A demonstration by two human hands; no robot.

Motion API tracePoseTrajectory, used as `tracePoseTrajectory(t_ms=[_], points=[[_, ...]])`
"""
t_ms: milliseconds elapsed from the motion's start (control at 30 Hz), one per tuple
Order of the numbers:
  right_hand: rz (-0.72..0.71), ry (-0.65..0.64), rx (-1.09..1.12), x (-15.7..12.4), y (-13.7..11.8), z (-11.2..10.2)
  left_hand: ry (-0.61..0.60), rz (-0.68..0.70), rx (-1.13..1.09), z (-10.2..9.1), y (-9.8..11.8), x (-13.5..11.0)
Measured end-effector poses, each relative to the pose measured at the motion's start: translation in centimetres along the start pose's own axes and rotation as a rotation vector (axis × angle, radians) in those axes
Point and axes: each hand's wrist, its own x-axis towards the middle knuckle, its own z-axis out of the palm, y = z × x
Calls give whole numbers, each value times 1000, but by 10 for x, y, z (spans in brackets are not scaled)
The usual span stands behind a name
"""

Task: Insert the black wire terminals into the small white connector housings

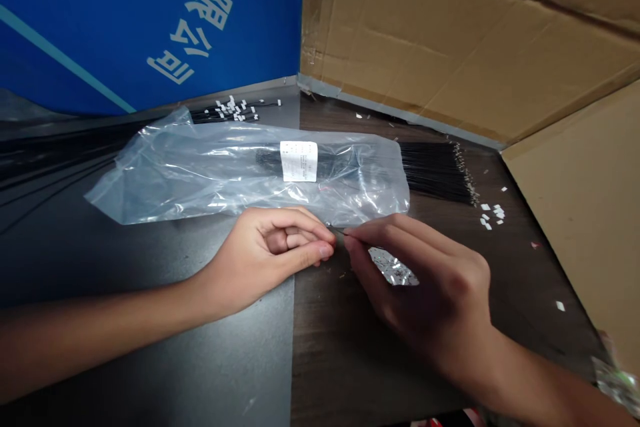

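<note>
In the middle of the head view my left hand (273, 250) is closed in a pinch, thumb against forefinger. A tiny shiny bit shows by its fingertips, too small to name. Close by on the right, my right hand (430, 280) pinches a thin dark wire (339, 231) that reaches toward the left fingertips. Behind both hands lies a clear plastic bag (220, 177) with a white printed label (299, 161). A bundle of black wires (435, 170) with small metal ends sticks out of its right end. Partly behind my right hand is a pile of tiny shiny pieces (393, 267).
Black wires with white connectors (233, 109) lie behind the bag, and more wires (50, 153) run off to the left. Loose white connectors (493, 213) are scattered on the right. A blue panel (125, 13) and a cardboard wall (450, 33) close off the back.
</note>
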Motion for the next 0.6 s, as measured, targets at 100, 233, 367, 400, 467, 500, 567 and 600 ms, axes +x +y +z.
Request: tracePoseTrajectory(t_ms=[100, 233, 367, 400, 467, 500, 567, 600], points=[[-194, -14, -160, -4, 7, 3, -10, -19, -8, 0, 1, 1], [-293, -71, -219, -7, 12, 0, -1, -20, 12, 1, 2, 1], [-344, -56, -272, -7, 7, -4, -9, 2, 33, 0, 3, 0], [-355, -47, -285, -7, 6, -4, -13, 10, 41, 1, 4, 0], [-369, -45, -304, -6, 4, -3, -22, 27, 59, 1, 4, 0], [-367, -47, -309, -5, 3, -2, -27, 34, 69, 1, 5, 0], [-354, -57, -311, -2, 4, -1, -42, 44, 80, 0, 6, 0], [-344, -60, -302, 0, 4, -2, -49, 47, 82, 0, 6, 0]])
